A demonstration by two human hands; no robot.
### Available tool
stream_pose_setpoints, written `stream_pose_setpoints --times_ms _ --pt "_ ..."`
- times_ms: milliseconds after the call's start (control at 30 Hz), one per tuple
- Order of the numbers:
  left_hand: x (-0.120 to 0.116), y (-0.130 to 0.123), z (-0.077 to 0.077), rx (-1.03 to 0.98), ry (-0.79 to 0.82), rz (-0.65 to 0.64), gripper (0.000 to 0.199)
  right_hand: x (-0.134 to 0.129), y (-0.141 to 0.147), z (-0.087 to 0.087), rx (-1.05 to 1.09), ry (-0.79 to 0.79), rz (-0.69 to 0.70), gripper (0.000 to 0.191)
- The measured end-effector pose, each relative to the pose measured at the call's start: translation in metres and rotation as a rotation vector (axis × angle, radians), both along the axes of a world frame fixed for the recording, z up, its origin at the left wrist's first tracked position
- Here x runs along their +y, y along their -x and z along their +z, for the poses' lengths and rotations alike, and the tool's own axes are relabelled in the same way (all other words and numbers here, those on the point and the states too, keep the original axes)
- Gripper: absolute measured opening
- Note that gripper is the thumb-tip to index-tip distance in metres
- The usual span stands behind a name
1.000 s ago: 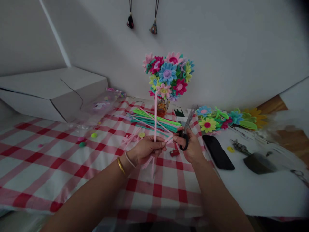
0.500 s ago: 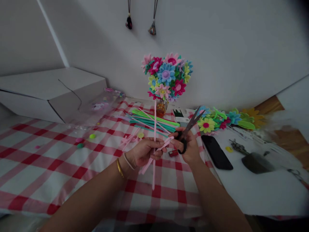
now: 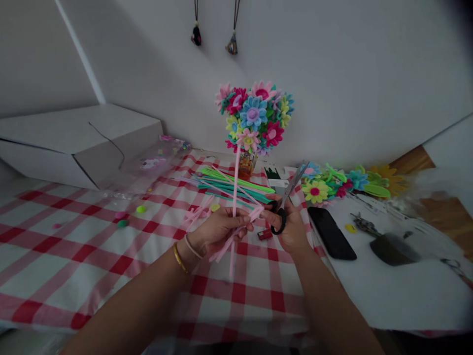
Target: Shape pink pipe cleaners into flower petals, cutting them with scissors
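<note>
Pink fuzzy stems are pinched in my left hand; one long stem stands nearly upright, and several others are bunched with looped ends towards the right. My right hand has black-handled scissors hooked in its fingers, blades pointing up and to the right. Its thumb and forefinger are at the looped ends of the pink bundle. Behind the hands lie green and teal stems. More pink pieces with a yellow centre rest left of them.
A vase of fuzzy flowers stands at the back. On the left are a white box, a plastic bag and small pompoms. On the right are loose flowers, a phone, keys and a dark pouch.
The upright pink stem has tilted slightly, its lower end moving left and up. My left hand has shifted slightly left. The scissors remain in my right hand.
</note>
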State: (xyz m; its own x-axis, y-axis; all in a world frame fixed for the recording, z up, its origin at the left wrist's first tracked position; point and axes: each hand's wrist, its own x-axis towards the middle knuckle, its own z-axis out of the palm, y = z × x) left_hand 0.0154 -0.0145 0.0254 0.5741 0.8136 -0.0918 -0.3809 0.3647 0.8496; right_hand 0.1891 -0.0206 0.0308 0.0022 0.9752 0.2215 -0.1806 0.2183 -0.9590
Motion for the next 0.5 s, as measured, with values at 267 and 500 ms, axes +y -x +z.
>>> stream_pose_setpoints --times_ms 267,500 --pt "0.013 0.003 0.003 0.141 -0.164 0.590 0.021 -0.019 0.004 -0.002 0.004 0.262 0.530 0.048" --pt "0.013 -0.001 0.003 0.045 -0.098 0.594 0.024 -0.025 0.015 -0.011 0.074 0.391 0.692 0.056"
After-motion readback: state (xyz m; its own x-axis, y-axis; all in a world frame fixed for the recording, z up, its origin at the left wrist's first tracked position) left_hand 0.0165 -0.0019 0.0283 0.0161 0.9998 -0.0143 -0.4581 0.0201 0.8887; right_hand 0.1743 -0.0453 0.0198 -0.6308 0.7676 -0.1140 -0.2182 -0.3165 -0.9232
